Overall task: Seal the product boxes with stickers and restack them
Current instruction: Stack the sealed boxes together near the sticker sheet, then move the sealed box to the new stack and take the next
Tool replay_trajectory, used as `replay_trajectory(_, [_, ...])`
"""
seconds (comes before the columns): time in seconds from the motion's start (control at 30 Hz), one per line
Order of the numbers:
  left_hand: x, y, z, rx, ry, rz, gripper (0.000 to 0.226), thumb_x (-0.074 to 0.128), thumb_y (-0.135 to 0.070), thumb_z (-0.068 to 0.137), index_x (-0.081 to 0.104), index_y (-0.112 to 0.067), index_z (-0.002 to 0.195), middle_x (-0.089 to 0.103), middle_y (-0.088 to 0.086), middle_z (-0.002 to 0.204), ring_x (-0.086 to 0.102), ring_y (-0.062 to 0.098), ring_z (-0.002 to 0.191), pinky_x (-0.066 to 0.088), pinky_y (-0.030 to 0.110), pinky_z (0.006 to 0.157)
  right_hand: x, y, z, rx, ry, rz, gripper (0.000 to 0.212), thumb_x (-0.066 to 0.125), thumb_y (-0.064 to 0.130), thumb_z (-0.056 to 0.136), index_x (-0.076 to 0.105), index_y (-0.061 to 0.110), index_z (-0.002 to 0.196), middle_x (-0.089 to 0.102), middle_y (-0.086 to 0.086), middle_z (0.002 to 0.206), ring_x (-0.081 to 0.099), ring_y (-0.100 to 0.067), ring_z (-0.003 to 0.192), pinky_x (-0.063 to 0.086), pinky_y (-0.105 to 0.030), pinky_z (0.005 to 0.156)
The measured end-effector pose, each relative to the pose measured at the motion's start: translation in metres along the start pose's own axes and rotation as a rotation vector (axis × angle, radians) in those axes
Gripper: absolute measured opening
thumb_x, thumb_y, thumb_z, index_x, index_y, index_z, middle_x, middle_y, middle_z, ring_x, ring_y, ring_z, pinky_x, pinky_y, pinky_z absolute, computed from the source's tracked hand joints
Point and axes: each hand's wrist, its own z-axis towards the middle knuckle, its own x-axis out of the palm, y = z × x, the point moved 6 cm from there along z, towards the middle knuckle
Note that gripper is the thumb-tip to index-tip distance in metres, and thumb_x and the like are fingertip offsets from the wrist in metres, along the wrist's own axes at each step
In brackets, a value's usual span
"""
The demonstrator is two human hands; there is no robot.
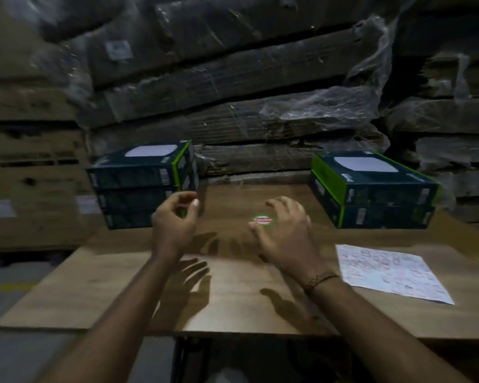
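cardboard worktop [233, 294], box stacks [143, 186] flanking edges

Single head-worn wide-angle view looked forward and down, close over a brown cardboard work surface [233, 286], facing plastic-wrapped stacks of flattened brown cartons [233, 92] behind.

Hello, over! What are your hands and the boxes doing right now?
Both hands empty, left hand and right hand over cardboard top. Sticker at right thumb. Left stack, right stack waiting. Nothing blocking.
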Motion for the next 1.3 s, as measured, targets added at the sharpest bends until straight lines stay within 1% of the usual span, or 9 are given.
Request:
replay_trajectory(0.17, [-0.082, 0.013, 0.068, 0.053, -0.281, 0.16, 0.02, 0.073, -0.03, 0.099, 0.071, -0.025, 0.118, 0.072, 0.0, 0.111, 0.07, 0.018, 0.096, 0.062, 0.049, 0.087, 0.052, 0.096, 0.045, -0.116, 0.103, 0.164, 0.075, 0.065, 0.059, 0.097, 0.048, 0.014, 0.154, 0.051, -0.007, 0.147, 0.046, -0.026, 0.138, 0.042, -0.043, 0.117])
replay_trajectory(0.27, [-0.11, 0.03, 0.102, 0.003, -0.343, 0.254, 0.03, 0.072, -0.038, 0.096, 0.067, -0.026, 0.123, 0.059, 0.008, 0.134, 0.061, 0.032, 0.119, 0.056, 0.052, 0.101, 0.074, 0.141, 0.078, -0.115, 0.165, 0.226, 0.079, 0.068, 0.055, 0.098, 0.041, 0.013, 0.159, 0.049, -0.009, 0.149, 0.045, -0.028, 0.139, 0.042, -0.043, 0.117])
replay_trajectory(0.4, [-0.133, 0.051, 0.133, -0.149, -0.329, 0.318, 0.053, 0.077, -0.033, 0.098, 0.054, -0.016, 0.142, 0.038, 0.015, 0.157, 0.038, 0.034, 0.145, 0.04, 0.041, 0.111, 0.105, 0.169, 0.125, -0.047, 0.21, 0.198, 0.084, 0.068, 0.059, 0.095, 0.033, 0.018, 0.16, 0.048, -0.012, 0.146, 0.048, -0.034, 0.136, 0.045, -0.049, 0.113])
replay_trajectory(0.57, [-0.133, 0.088, 0.169, -0.319, -0.18, 0.277, 0.102, 0.08, -0.053, 0.091, 0.022, -0.017, 0.166, 0.027, 0.017, 0.168, 0.023, 0.038, 0.156, 0.035, 0.053, 0.12, 0.149, 0.172, 0.169, 0.077, 0.331, 0.174, 0.108, 0.079, 0.054, 0.089, 0.012, 0.03, 0.17, 0.026, -0.017, 0.166, 0.039, -0.041, 0.149, 0.044, -0.053, 0.119])
replay_trajectory(0.63, [-0.128, 0.105, 0.176, -0.388, -0.124, 0.211, 0.117, 0.083, -0.061, 0.084, 0.014, -0.019, 0.169, 0.029, 0.017, 0.168, 0.026, 0.04, 0.156, 0.038, 0.057, 0.121, 0.169, 0.168, 0.173, 0.081, 0.394, 0.18, 0.114, 0.085, 0.048, 0.086, 0.01, 0.035, 0.17, 0.018, -0.015, 0.169, 0.038, -0.042, 0.151, 0.044, -0.054, 0.12])
replay_trajectory(0.73, [-0.123, 0.124, 0.182, -0.409, -0.13, 0.08, 0.129, 0.088, -0.066, 0.076, 0.01, -0.023, 0.169, 0.039, 0.018, 0.165, 0.043, 0.041, 0.149, 0.049, 0.061, 0.114, 0.187, 0.162, 0.173, 0.035, 0.365, 0.237, 0.102, 0.088, 0.035, 0.085, 0.024, 0.034, 0.164, 0.041, -0.013, 0.158, 0.051, -0.036, 0.141, 0.05, -0.052, 0.115])
replay_trajectory(0.87, [-0.124, 0.132, 0.179, -0.392, -0.145, 0.013, 0.137, 0.089, -0.08, 0.059, 0.022, -0.022, 0.164, 0.045, 0.015, 0.159, 0.05, 0.036, 0.143, 0.053, 0.06, 0.109, 0.188, 0.158, 0.171, -0.008, 0.282, 0.252, 0.097, 0.089, 0.029, 0.083, 0.028, 0.029, 0.159, 0.056, -0.008, 0.149, 0.057, -0.033, 0.135, 0.054, -0.051, 0.109])
replay_trajectory(1.03, [-0.121, 0.131, 0.154, -0.312, -0.185, -0.062, 0.116, 0.095, -0.071, 0.056, 0.034, -0.03, 0.145, 0.048, 0.007, 0.148, 0.055, 0.026, 0.133, 0.059, 0.05, 0.101, 0.175, 0.149, 0.161, 0.018, 0.232, 0.328, 0.099, 0.094, 0.017, 0.079, 0.034, 0.024, 0.157, 0.06, -0.009, 0.147, 0.06, -0.028, 0.135, 0.054, -0.048, 0.111])
replay_trajectory(1.3, [-0.107, 0.094, 0.1, -0.205, -0.221, -0.09, 0.102, 0.078, -0.081, 0.071, 0.043, -0.026, 0.15, 0.038, 0.007, 0.149, 0.051, 0.022, 0.13, 0.059, 0.041, 0.096, 0.11, 0.114, 0.113, -0.021, 0.165, 0.395, 0.095, 0.098, 0.02, 0.072, 0.047, 0.024, 0.152, 0.066, -0.003, 0.137, 0.062, -0.013, 0.122, 0.041, -0.012, 0.096])
